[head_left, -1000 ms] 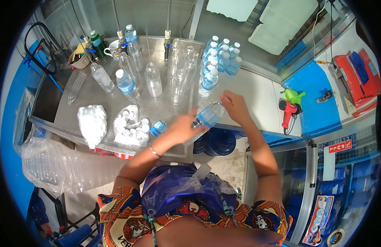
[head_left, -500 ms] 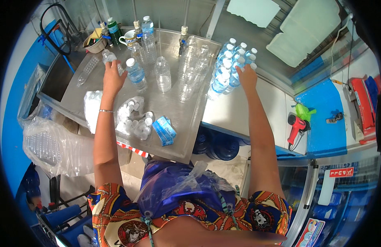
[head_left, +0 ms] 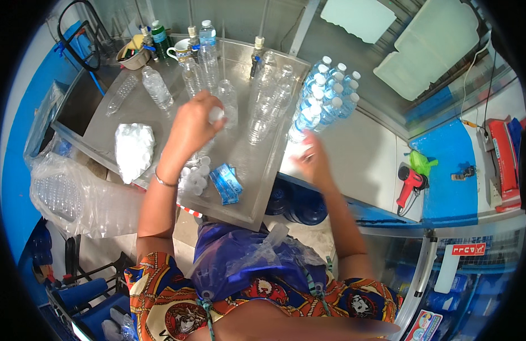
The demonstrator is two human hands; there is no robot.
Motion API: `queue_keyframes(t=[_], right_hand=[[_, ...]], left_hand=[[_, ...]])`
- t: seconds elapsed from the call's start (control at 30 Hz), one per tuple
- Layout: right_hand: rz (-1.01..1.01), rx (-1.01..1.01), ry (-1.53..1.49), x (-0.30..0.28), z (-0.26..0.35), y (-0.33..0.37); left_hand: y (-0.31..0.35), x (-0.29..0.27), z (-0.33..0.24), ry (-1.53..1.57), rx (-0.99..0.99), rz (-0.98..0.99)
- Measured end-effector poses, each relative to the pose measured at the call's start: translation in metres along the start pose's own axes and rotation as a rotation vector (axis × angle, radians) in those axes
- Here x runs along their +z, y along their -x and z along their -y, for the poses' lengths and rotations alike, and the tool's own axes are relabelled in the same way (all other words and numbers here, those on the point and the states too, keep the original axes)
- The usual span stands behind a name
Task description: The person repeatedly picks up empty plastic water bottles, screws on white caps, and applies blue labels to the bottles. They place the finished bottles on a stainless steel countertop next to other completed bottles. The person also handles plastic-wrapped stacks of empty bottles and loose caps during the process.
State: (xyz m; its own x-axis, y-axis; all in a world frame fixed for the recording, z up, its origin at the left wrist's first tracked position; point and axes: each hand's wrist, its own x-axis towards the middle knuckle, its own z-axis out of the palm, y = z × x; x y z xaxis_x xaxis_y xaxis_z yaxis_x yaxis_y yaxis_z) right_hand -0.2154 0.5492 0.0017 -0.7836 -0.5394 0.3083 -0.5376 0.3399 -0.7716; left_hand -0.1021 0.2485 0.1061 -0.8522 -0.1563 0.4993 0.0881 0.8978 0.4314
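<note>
My left hand point(head_left: 195, 124) is closed around the top of a plastic bottle with a white cap point(head_left: 216, 115); most of the bottle's body is hidden below the hand. Motion blurs my right hand point(head_left: 314, 160), which hovers beside the near end of a cluster of capped, blue-labelled water bottles point(head_left: 309, 118). An uncapped clear bottle point(head_left: 157, 89) stands left of my left hand, and several more clear bottles point(head_left: 257, 122) stand to its right. Loose white caps point(head_left: 193, 177) and a few blue labels point(head_left: 226, 183) lie on the steel counter point(head_left: 240, 199) below my left wrist.
A white plastic bag point(head_left: 134, 152) sits at the counter's left front edge. Behind are taps point(head_left: 257, 54), a cup point(head_left: 180, 50), a green bottle point(head_left: 159, 37) and a small basin point(head_left: 133, 58). On the right lies a red heat gun point(head_left: 410, 182) by a green bag point(head_left: 422, 163).
My left hand has left the uncapped bottle and moved right and nearer, onto the capped one. My right hand has come off the capped bottles, nearer and to the left.
</note>
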Motion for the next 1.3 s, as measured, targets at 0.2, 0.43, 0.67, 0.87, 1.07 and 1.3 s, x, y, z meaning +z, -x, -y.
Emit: queue_keyframes(t=[0.2, 0.43, 0.67, 0.87, 1.07, 1.3], right_hand=[[0.058, 0.081, -0.122, 0.053, 0.007, 0.052], [-0.530, 0.343, 0.149, -0.006, -0.106, 0.014], [-0.488, 0.468, 0.112, -0.031, -0.216, -0.047], [-0.665, 0.530, -0.139, -0.014, -0.248, -0.044], [-0.764, 0.219, -0.510, 0.050, -0.108, 0.019], [0.117, -0.028, -0.218, 0.192, 0.079, 0.014]], left_hand=[[-0.007, 0.055, -0.103, 0.344, 0.288, 0.416], [0.011, 0.108, -0.126, 0.349, 0.295, 0.418], [0.062, 0.103, -0.077, 0.519, 0.212, 0.821], [0.095, 0.061, -0.025, 0.510, -0.045, 0.608], [0.110, 0.009, 0.044, 0.437, -0.203, 0.356], [0.116, -0.046, 0.152, 0.248, -0.398, 0.171]])
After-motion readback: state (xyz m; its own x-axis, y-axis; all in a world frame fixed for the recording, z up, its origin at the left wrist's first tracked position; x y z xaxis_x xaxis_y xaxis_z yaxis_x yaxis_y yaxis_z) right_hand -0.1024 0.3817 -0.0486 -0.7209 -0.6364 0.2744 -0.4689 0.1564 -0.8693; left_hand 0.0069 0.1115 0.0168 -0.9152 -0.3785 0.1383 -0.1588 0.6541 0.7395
